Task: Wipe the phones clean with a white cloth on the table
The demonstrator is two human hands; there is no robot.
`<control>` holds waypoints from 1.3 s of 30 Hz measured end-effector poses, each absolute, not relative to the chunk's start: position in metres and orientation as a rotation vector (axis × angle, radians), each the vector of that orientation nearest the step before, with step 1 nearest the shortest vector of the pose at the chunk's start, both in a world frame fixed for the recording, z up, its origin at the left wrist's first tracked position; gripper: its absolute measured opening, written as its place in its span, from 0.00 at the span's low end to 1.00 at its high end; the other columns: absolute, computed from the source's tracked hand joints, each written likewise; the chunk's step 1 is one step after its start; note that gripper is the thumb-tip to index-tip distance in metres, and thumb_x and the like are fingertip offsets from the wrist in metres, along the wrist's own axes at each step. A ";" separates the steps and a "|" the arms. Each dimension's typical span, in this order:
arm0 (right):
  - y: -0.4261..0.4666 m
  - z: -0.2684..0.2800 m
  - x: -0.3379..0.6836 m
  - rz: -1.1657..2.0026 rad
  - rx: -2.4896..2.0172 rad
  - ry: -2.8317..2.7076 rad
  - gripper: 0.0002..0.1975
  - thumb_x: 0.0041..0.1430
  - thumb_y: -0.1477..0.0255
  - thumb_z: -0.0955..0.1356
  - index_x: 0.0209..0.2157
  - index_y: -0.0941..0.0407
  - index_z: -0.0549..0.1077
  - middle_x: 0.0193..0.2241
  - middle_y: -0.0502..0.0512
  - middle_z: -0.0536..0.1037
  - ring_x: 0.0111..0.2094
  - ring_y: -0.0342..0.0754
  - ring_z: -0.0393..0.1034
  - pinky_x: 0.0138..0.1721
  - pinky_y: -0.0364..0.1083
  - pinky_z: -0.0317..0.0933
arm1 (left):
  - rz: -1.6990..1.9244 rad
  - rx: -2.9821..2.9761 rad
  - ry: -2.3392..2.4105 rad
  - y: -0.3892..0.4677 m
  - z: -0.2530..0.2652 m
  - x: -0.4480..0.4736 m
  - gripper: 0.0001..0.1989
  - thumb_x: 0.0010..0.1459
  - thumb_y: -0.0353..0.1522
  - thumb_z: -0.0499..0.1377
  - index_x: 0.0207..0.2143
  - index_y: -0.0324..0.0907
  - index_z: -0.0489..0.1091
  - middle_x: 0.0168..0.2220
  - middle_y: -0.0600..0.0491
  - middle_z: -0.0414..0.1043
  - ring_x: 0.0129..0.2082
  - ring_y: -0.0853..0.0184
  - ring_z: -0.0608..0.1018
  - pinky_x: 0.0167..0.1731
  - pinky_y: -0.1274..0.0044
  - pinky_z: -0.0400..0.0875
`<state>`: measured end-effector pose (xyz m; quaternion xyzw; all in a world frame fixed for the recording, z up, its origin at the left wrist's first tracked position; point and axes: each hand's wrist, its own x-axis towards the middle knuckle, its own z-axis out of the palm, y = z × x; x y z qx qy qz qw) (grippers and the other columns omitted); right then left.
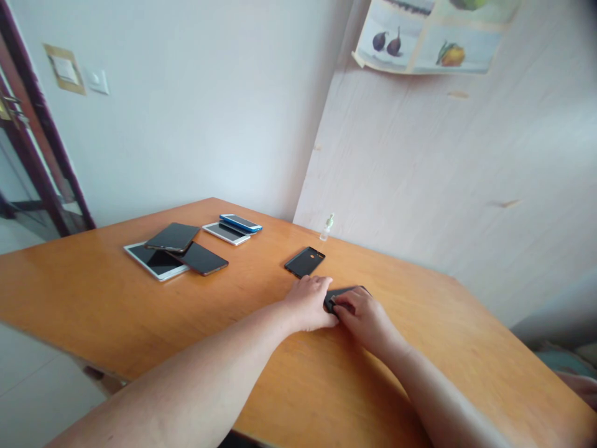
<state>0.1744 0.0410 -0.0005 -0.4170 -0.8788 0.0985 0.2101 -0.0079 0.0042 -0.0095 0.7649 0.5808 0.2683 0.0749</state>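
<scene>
A dark smartphone point(344, 290) lies on the wooden table in front of me, largely covered by my hands. My left hand point(310, 303) grips its left end, thumb and fingers on either side. Over the phone's near part, my right hand point(366, 316) is closed in a pinch; a small greyish bit shows at its fingertips, too small to name. Just beyond my left hand lies an empty black phone case point(305, 261) with cutouts at its far end. Behind that stands a small clear bottle point(325, 233) with a pale green top.
On the left of the table point(186, 330), a white tablet point(156, 264) lies under a dark tablet point(173, 236) and a dark phone point(204, 258). Farther back, a blue phone point(241, 223) rests on a white device point(226, 233). Walls border the far edges.
</scene>
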 end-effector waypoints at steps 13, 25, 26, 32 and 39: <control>0.057 -0.003 0.190 0.161 -1.339 -2.375 0.08 0.56 0.74 0.64 0.31 0.56 0.75 0.32 0.54 0.74 0.35 0.46 0.68 0.37 0.43 0.59 | 0.778 2.278 1.747 0.003 -0.006 -0.007 0.37 0.40 0.45 0.64 0.54 0.44 0.62 0.48 0.47 0.71 0.47 0.51 0.72 0.47 0.66 0.66; 0.078 -0.004 0.214 0.103 -1.555 -2.227 0.08 0.56 0.72 0.64 0.28 0.56 0.75 0.28 0.54 0.74 0.33 0.48 0.69 0.33 0.44 0.57 | 0.797 2.320 1.751 0.003 -0.008 -0.007 0.36 0.40 0.46 0.64 0.52 0.44 0.62 0.48 0.47 0.71 0.45 0.53 0.72 0.44 0.67 0.67; 0.071 -0.003 0.208 0.141 -1.492 -2.263 0.07 0.55 0.72 0.64 0.28 0.55 0.75 0.29 0.54 0.74 0.33 0.48 0.69 0.34 0.44 0.57 | 0.804 2.321 1.749 0.004 -0.008 -0.007 0.36 0.40 0.45 0.64 0.52 0.44 0.62 0.47 0.47 0.71 0.45 0.53 0.72 0.44 0.67 0.67; 0.042 0.001 0.180 0.264 -1.160 -2.467 0.08 0.55 0.73 0.64 0.28 0.54 0.74 0.30 0.53 0.75 0.34 0.46 0.68 0.35 0.43 0.58 | 0.833 2.302 1.737 0.004 -0.009 -0.007 0.34 0.39 0.43 0.64 0.50 0.43 0.63 0.45 0.47 0.72 0.44 0.54 0.73 0.42 0.69 0.68; 0.093 -0.006 0.233 -0.049 -1.718 -2.192 0.09 0.56 0.72 0.62 0.29 0.57 0.74 0.29 0.57 0.75 0.32 0.49 0.68 0.32 0.45 0.55 | 0.824 2.312 1.711 0.003 -0.008 -0.006 0.35 0.39 0.43 0.64 0.51 0.42 0.62 0.48 0.47 0.71 0.46 0.54 0.72 0.44 0.69 0.68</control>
